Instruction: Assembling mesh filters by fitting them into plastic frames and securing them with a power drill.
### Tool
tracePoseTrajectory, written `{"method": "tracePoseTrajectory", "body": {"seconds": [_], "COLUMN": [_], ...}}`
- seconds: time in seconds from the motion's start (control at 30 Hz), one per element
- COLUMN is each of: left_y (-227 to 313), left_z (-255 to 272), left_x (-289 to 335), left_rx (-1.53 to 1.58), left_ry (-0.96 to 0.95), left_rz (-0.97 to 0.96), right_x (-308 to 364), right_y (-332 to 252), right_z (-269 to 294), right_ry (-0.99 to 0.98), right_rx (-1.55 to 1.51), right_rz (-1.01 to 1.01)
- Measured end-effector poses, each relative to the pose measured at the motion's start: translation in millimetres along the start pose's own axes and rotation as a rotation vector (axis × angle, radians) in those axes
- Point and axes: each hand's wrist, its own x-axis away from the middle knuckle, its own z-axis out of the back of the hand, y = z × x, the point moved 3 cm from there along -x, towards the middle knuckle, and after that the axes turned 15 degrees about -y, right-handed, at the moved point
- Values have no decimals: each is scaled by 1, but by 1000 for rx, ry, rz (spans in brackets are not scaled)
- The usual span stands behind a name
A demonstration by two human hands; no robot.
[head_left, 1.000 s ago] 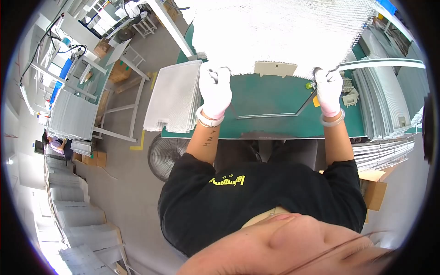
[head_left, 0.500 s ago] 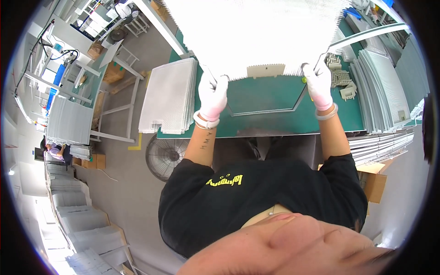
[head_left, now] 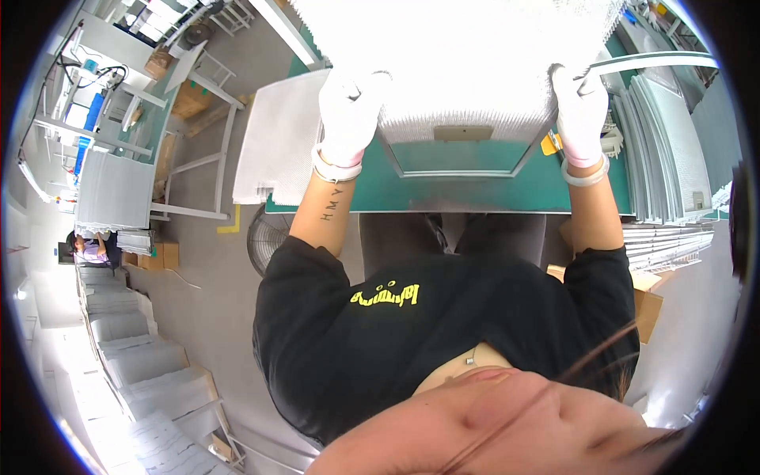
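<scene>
A large white mesh panel (head_left: 467, 63) is held above the green worktable (head_left: 483, 190). My left hand (head_left: 348, 111), in a white glove, grips the panel's near left edge. My right hand (head_left: 580, 115), also gloved, grips its near right edge, where a thin metal strip (head_left: 657, 62) runs off to the right. Under the panel a grey metal frame (head_left: 459, 162) lies on the table. The panel's far part runs out of view at the top.
A stack of white mesh sheets (head_left: 277, 138) lies at the table's left end. Grey framed panels (head_left: 661, 158) are stacked at the right. A floor fan (head_left: 265, 237) stands below the table. More panel stacks (head_left: 111, 194) and another person (head_left: 91, 249) are at the far left.
The mesh panel has come closer and lower toward me, both hands still gripping its near edge. The metal frame beneath it now shows on the table.
</scene>
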Motion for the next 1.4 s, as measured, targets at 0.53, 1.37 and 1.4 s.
{"method": "tracePoseTrajectory", "body": {"seconds": [0.53,1.37,1.4], "left_y": [-83,8,3], "left_z": [-51,-35,-38], "left_x": [107,91,98], "left_rx": [226,350,266], "left_ry": [193,-857,-842], "left_rz": [249,-218,-185], "right_x": [94,99,111], "right_y": [83,-54,-49], "right_z": [-51,11,-1], "right_ry": [45,-659,-348], "right_rx": [-469,-242,-286], "right_rz": [-201,579,602]}}
